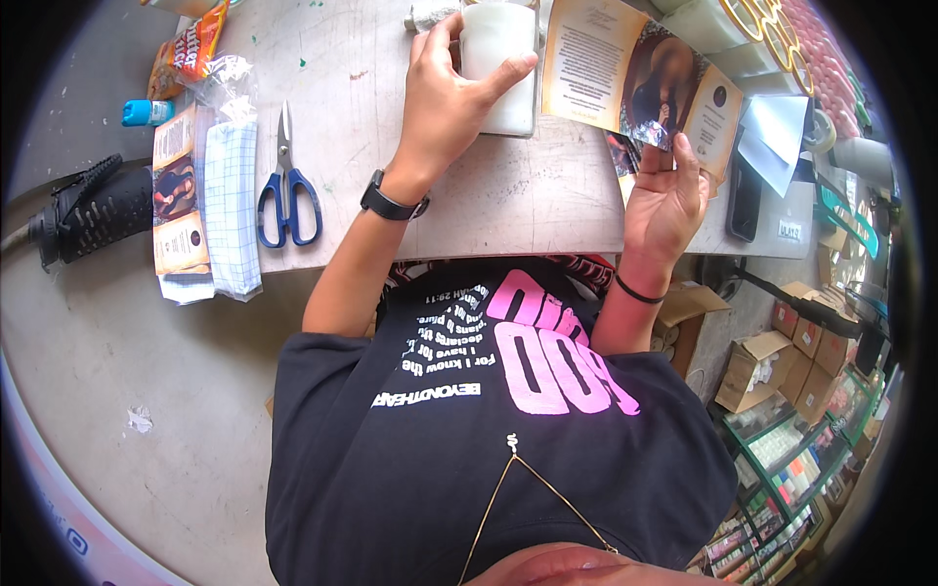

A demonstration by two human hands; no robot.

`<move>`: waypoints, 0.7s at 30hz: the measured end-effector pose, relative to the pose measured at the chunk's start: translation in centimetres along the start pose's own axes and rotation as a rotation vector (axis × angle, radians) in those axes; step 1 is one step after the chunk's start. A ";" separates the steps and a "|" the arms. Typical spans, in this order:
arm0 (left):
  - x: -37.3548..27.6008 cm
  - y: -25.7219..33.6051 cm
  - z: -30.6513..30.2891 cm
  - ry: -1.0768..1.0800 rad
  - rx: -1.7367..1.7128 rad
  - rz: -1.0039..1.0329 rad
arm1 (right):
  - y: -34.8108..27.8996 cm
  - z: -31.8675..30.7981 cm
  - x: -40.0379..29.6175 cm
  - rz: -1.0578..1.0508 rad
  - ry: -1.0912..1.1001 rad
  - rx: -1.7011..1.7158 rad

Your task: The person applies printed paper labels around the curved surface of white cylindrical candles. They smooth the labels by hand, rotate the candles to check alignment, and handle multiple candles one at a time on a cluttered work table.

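Note:
My left hand [443, 99], with a dark watch at its wrist, is closed around a clear glass jar candle [504, 36] filled with white wax. Its thumb presses the near side, and the fingers wrap the left side. Between the thumb and fingers of my right hand [663, 198] is a printed paper label [586, 62] with text panels and a picture in the middle. The label is raised just right of the candle, its surface turned towards me. More printed labels [621, 165] lie partly hidden beneath it on the white table [513, 212].
Blue-handled scissors [284, 183] lie left, beside plastic-wrapped grid-patterned sheets [233, 198] and a label stack [174, 220] overhanging the table edge. A snack bag [192, 55] lies beyond. At right are gold-rimmed jars [707, 36], white paper [773, 135] and a phone [744, 198]. Cardboard boxes [751, 373] stand below.

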State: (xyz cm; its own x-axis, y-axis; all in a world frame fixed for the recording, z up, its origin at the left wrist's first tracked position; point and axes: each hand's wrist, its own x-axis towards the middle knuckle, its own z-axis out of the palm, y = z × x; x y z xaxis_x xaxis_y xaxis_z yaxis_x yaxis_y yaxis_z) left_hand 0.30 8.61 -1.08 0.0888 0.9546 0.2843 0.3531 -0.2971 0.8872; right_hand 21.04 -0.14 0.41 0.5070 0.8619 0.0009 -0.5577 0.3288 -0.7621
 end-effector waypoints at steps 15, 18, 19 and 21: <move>0.3 0.3 -0.9 0.024 -0.251 -0.244 | 0.0 0.5 -0.1 0.001 0.051 -0.020; 0.2 -0.2 -0.7 0.030 -0.330 -0.209 | 0.1 0.3 0.0 0.000 0.034 -0.001; 0.1 -0.4 -0.6 0.035 -0.361 -0.194 | 0.1 0.3 0.0 0.001 0.030 0.002; 0.0 -0.5 -0.6 0.031 -0.256 -0.193 | 0.0 0.5 0.1 0.000 0.024 0.007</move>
State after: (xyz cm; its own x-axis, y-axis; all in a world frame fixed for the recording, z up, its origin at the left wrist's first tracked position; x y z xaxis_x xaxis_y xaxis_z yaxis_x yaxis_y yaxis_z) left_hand -0.43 8.78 -1.35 0.0134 0.9939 0.1092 0.1145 -0.1101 0.9873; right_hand 20.69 0.13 0.73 0.5227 0.8524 -0.0147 -0.5620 0.3316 -0.7577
